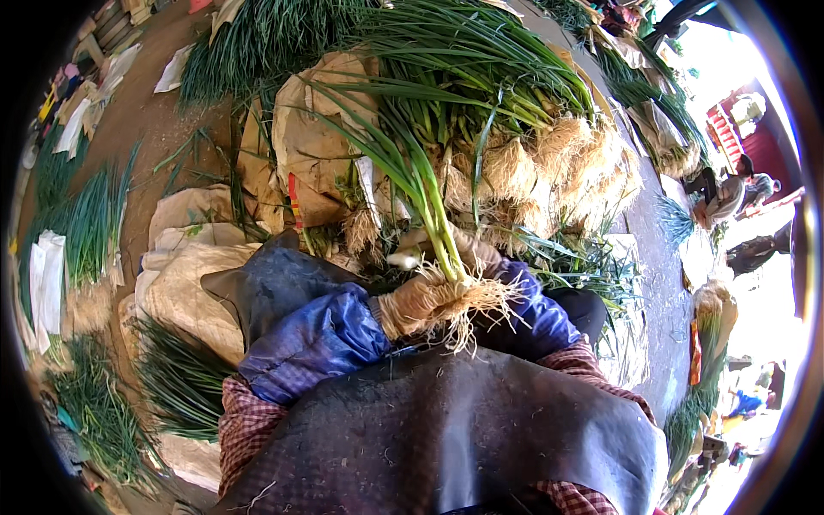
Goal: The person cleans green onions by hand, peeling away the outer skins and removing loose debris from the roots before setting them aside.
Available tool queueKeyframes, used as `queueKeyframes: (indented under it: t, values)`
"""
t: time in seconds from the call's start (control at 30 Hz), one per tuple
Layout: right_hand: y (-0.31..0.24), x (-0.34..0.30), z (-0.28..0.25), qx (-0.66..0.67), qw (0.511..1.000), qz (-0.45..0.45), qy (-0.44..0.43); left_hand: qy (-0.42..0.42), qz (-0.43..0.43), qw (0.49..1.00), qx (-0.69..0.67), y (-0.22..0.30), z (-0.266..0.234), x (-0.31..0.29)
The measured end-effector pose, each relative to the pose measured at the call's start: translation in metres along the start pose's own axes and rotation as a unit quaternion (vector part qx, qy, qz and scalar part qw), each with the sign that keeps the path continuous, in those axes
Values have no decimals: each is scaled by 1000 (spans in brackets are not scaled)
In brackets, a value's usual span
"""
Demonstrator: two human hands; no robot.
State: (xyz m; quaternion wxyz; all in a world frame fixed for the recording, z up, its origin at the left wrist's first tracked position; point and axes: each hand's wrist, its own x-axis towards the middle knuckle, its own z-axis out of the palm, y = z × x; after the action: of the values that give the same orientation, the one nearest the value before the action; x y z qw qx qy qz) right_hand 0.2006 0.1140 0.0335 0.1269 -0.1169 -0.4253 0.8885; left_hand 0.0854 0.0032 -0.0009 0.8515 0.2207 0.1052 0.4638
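Note:
A few green onions (431, 202), roots toward me and long leaves pointing away, are held over my lap. My left hand (410, 306), in a dirty tan glove, is closed around them just above their pale, stringy roots (474, 302). My right hand (479, 251), also gloved, is just beyond the left one, against the far side of the stalks. The stalks cover part of its fingers, so its grip is unclear. Farther off lies a big heap of green onions (468, 51), its root ends (562, 167) turned toward me.
A dark apron (429, 429) covers my lap. Tan sacks (193, 292) and more green onions (184, 378) lie to my left. Loose leaves (575, 266) are scattered at my right. Other bundles line both sides, and people (730, 202) sit far right.

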Motion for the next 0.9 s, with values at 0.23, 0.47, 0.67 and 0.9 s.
queueKeyframes:
  t: [0.23, 0.47, 0.67, 0.9]
  values:
    - [-26, -4, 42, -177, 975, -81, 111, 102, 30, 994, -39, 11, 34, -14]
    - [16, -2, -8, -188, 950, -145, 203, 54, 97, 992, -54, 14, 11, 0]
    - [15, -14, 8, -264, 920, -214, 194, 133, 76, 986, -61, 29, 16, -5]
    - [-2, -35, 32, -204, 927, -238, 205, 110, 107, 987, -43, 27, 18, -9]
